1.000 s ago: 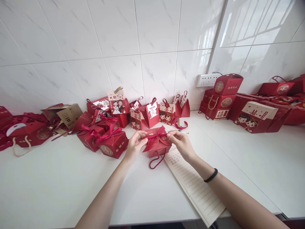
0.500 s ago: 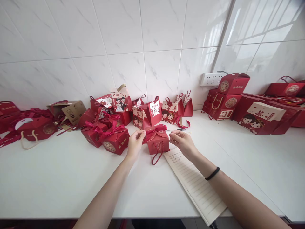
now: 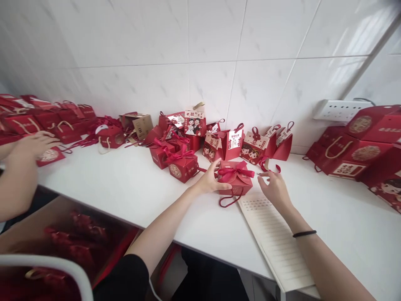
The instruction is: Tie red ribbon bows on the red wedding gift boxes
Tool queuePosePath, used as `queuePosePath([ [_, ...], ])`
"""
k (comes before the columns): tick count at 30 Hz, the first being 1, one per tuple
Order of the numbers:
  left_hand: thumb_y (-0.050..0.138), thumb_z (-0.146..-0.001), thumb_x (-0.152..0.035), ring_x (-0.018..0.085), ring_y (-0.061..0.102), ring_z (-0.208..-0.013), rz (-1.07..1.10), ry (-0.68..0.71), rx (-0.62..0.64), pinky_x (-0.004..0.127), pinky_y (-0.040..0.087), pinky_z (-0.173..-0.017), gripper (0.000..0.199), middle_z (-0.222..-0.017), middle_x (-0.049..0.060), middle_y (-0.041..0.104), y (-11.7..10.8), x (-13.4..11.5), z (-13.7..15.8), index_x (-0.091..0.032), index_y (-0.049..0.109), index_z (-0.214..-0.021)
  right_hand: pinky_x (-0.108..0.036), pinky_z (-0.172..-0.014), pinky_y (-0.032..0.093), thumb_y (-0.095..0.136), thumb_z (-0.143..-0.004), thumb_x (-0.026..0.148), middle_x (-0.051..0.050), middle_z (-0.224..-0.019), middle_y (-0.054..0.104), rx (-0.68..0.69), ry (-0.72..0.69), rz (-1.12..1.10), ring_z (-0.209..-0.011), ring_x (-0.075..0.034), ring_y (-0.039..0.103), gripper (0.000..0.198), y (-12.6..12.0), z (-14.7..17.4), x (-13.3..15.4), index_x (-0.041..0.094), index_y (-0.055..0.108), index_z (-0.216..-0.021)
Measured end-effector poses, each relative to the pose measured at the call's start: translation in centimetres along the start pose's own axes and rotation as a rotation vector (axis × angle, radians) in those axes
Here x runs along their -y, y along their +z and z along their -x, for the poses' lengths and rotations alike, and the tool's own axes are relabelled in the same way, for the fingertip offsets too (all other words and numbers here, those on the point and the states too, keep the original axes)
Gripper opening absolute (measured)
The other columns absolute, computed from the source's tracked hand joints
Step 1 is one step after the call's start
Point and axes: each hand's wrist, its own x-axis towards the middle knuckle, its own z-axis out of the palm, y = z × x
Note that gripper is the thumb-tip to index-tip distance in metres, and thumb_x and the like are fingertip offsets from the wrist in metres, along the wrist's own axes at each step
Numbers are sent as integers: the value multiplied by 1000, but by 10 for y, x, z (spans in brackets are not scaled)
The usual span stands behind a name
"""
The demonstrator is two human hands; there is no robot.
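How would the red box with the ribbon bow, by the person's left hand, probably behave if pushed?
The red box would likely slide rather than roll, since its sides look flat and it sits squarely on the white table. Its crisp folds suggest fairly stiff card. The bow and drooping cord handle would probably flop.

The left hand (image 3: 209,180) hides part of the ribboned box (image 3: 239,184) — whether the right hand (image 3: 275,189) pinches anything is unclear. Handwriting (image 3: 255,203) on the notebook (image 3: 283,246) is too small to read. The left edge crops a co-worker's arms (image 3: 19,175).
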Motion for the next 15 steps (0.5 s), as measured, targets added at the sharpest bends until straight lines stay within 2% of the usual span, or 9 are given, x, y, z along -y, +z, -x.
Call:
queuePosePath([
  [2,83,-48,-46,32,36,-129,-116,79,-57,45,35,-105,114,-142,19,32,3,-3,10,-18,23,-141,-56,-97,31,54,-68,30,-20,-102,53,-18,-80,173,-111,-37,44,28,-4,-6,-16,12,61,-88],
  [5,83,-44,-46,32,42,-124,-220,180,-134,44,38,-102,110,-133,16,41,2,-12,30,-18,32,-137,-53,-93,36,47,-74,30,-24,-105,52,-38,-209,432,-115,-38,42,38,-10,-14,-40,8,61,-101],
  [7,82,-44,-50,32,46,-120,-125,201,-196,42,43,-98,105,-129,14,46,-8,-20,48,-19,36,-134,-52,-93,38,41,-77,28,-26,-109,52,-67,-275,492,-115,-36,44,40,-12,-19,-53,6,60,-105],
  [9,77,-49,-56,32,51,-115,89,191,-297,40,47,-92,94,-126,14,51,-24,-28,71,-19,43,-128,-52,-93,39,38,-79,26,-26,-111,54,-80,-320,512,-114,-36,46,41,-13,-24,-60,5,59,-107],
  [11,70,-53,-65,33,58,-106,300,106,-398,39,51,-83,79,-113,13,60,-45,-37,98,-17,55,-115,-51,-94,39,36,-80,23,-25,-114,55,-59,-343,520,-114,-36,47,42,-11,-27,-63,6,57,-111],
  [12,65,-56,-69,33,60,-100,377,15,-436,39,53,-76,74,-104,13,65,-56,-42,114,-16,60,-107,-50,-95,39,35,-80,20,-24,-115,55,-35,-352,520,-115,-35,48,43,-9,-27,-62,6,57,-114],
  [15,53,-62,-75,34,64,-87,503,-224,-663,39,54,-63,68,-85,12,68,-82,-60,167,-16,65,-96,-48,-95,41,34,-79,13,-25,-116,56,49,-372,500,-113,-34,51,46,-2,-28,-56,6,55,-119],
])
